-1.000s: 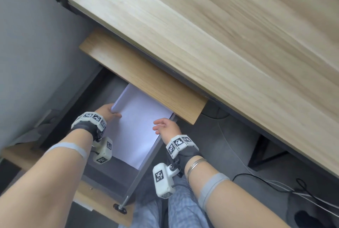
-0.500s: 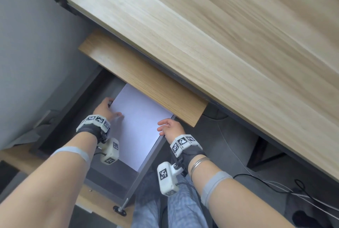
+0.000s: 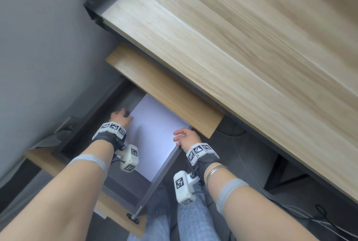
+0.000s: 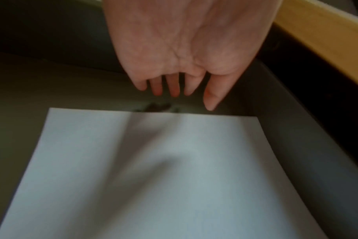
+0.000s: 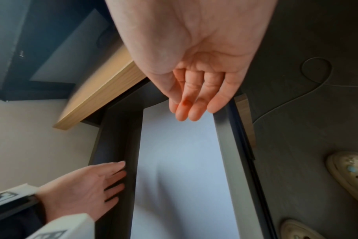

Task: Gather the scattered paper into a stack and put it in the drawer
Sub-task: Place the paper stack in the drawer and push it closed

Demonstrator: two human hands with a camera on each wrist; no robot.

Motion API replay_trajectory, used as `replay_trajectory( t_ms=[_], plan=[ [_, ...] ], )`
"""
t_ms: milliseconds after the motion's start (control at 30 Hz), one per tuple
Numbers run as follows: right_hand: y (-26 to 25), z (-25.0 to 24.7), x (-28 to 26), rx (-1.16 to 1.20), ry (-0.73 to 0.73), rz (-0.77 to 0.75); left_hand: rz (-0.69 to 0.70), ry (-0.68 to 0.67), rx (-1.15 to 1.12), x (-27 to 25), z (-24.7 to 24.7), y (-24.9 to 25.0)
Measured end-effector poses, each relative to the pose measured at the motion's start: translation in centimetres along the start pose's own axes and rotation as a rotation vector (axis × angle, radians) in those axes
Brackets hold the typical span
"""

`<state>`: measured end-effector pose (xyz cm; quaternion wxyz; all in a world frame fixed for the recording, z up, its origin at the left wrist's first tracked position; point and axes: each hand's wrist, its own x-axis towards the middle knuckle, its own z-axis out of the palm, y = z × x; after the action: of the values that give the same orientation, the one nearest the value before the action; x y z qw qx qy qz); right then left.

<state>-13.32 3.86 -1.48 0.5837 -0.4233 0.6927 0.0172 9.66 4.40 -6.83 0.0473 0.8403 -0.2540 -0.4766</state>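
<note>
A white paper stack [image 3: 155,134] [image 4: 153,177] [image 5: 178,161] lies flat on the floor of the open grey drawer [image 3: 166,165], its far end under the wooden desk edge. My left hand [image 3: 120,116] [image 4: 174,90] [image 5: 104,181] hovers at the stack's left edge with straight, spread fingers and holds nothing. On the other side, my right hand [image 3: 182,136] [image 5: 190,111] is above the drawer's right wall, fingers relaxed and straight, also holding nothing.
The wooden desk top [image 3: 232,46] overhangs the drawer, with a lower wooden panel [image 3: 164,89] beneath it. A grey wall [image 3: 38,46] stands at the left. Cables [image 3: 310,219] and light clogs [image 5: 349,174] lie on the dark floor to the right.
The paper has been let go and lies flat in the drawer. My left hand has released its far corner and opened. The right hand has lifted slightly toward the drawer's right wall.
</note>
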Motion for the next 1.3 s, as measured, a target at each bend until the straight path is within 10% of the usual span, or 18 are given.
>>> replay_trajectory(
  t_ms=[500,767,1300],
  plan=[
    [-3.7,1.1,-5.3,-0.084,-0.016,-0.09,-0.463,0.405,-0.281,-12.0,-4.0,-9.8],
    [-3.8,1.1,-5.8,-0.093,-0.039,-0.106,-0.535,0.318,-0.446,-12.8,-4.0,-8.8],
    [-4.8,-3.9,-7.0,-0.036,0.132,-0.173,-0.281,0.29,-0.464,-12.5,-3.4,-2.5]
  ],
)
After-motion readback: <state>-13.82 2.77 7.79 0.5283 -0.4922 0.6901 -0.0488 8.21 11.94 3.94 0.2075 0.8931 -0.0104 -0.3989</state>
